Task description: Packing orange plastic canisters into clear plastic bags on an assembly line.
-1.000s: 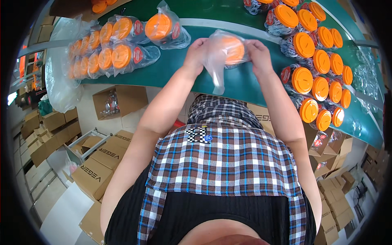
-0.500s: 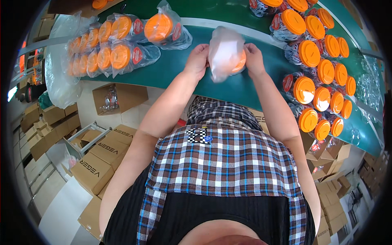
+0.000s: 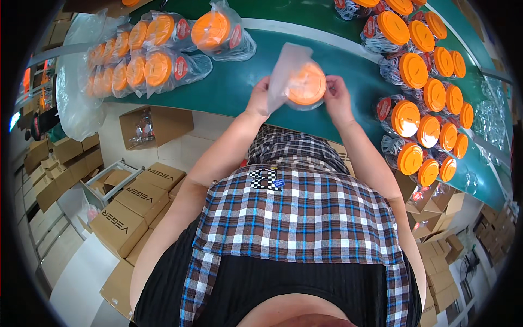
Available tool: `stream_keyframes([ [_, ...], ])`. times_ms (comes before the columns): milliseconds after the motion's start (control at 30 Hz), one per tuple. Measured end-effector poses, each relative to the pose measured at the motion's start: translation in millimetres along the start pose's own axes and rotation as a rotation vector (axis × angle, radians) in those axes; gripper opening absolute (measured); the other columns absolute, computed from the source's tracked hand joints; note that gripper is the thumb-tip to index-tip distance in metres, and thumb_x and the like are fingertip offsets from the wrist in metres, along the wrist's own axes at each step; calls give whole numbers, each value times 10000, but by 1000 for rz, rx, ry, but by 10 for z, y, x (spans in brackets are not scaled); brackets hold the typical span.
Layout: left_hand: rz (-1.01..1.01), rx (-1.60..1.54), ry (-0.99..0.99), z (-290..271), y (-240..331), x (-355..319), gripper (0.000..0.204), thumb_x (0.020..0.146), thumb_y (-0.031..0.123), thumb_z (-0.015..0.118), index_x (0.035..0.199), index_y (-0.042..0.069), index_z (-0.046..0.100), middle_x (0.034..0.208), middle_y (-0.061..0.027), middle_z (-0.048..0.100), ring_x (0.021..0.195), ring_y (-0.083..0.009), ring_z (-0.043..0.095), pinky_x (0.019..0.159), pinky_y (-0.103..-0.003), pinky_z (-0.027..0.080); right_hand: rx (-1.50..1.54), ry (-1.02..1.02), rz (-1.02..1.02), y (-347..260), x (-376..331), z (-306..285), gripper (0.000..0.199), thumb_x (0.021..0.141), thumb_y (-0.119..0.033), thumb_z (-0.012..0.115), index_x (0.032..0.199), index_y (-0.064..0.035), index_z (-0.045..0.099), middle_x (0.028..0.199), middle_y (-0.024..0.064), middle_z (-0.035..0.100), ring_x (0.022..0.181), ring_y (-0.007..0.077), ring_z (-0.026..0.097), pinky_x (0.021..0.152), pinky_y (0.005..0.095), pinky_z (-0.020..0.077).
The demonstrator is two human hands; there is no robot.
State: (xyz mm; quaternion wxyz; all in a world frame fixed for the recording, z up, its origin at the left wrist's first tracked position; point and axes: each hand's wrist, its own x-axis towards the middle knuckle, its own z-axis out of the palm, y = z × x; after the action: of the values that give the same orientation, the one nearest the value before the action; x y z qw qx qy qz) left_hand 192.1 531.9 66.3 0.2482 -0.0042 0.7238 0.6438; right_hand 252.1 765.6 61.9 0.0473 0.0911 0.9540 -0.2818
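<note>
A clear jar with an orange screw lid (image 3: 306,84) stands in front of me near the table's front edge. A translucent plastic bag (image 3: 284,68) lies partly over it, its loose end leaning up and to the left. My left hand (image 3: 259,98) is closed at the bag's left side, its fingertips partly hidden by the film. At the jar's right side, my right hand (image 3: 338,99) has curled fingers against its edge. To the left stand rows of bagged orange-lidded jars (image 3: 158,69). Unbagged jars (image 3: 413,71) holding pale cords fill the right side.
The green tabletop (image 3: 239,87) curves around me. Crumpled clear plastic (image 3: 81,82) hangs over the table's left end. Below lie an open carton (image 3: 158,128) with clear items inside and stacked brown cartons (image 3: 136,201). More open cartons (image 3: 441,212) stand at lower right.
The bag, which covered most of the jar, has shifted left, leaving the orange lid largely in view. Both hands have moved slightly toward me.
</note>
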Motion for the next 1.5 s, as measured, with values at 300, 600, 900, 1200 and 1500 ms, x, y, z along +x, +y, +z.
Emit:
stream_keyframes([
  [300, 176, 744, 224, 81, -45, 20, 331, 908, 28, 549, 1237, 9, 578, 1258, -143, 593, 1128, -260, 574, 969, -342, 457, -284, -7, -127, 24, 79, -148, 393, 972, -290, 523, 1236, 1, 520, 1076, 96, 607, 941, 233, 609, 845, 362, 497],
  [600, 257, -267, 100, 505, -197, 14, 448, 957, 117, 510, 1395, 34, 469, 1435, -149, 471, 1248, -261, 508, 1035, -320, 411, 1181, 113, 128, -82, -150, 361, 522, 922, -194, 561, 1400, -23, 439, 1349, 136, 546, 1172, 260, 560, 986, 324, 451],
  [900, 299, -119, 128, 323, -223, -251, 538, 901, 91, 529, 1425, 27, 428, 1377, -137, 530, 1177, -239, 553, 1011, -307, 432, 618, 136, -89, -199, -250, 298, 544, 774, -86, 739, 1284, -32, 558, 1265, 160, 610, 1145, 290, 595, 931, 345, 498],
  [1200, 33, 114, 257, -849, 108, 333, 359, 851, 41, 527, 1199, 16, 614, 1077, -140, 664, 953, -242, 638, 806, -311, 518, 316, 366, -174, -733, 826, 768, 709, 638, -265, 846, 1249, -35, 572, 1192, 181, 624, 1046, 383, 608, 902, 433, 493],
  [1500, 79, 22, 553, -1706, 96, 499, 276, 872, 26, 562, 1121, 12, 442, 870, -106, 606, 705, -149, 598, 652, -233, 489, 298, 322, -204, -1669, 1360, 1188, 832, 662, -320, 820, 1362, -50, 459, 1275, 184, 555, 1096, 402, 549, 942, 455, 443],
])
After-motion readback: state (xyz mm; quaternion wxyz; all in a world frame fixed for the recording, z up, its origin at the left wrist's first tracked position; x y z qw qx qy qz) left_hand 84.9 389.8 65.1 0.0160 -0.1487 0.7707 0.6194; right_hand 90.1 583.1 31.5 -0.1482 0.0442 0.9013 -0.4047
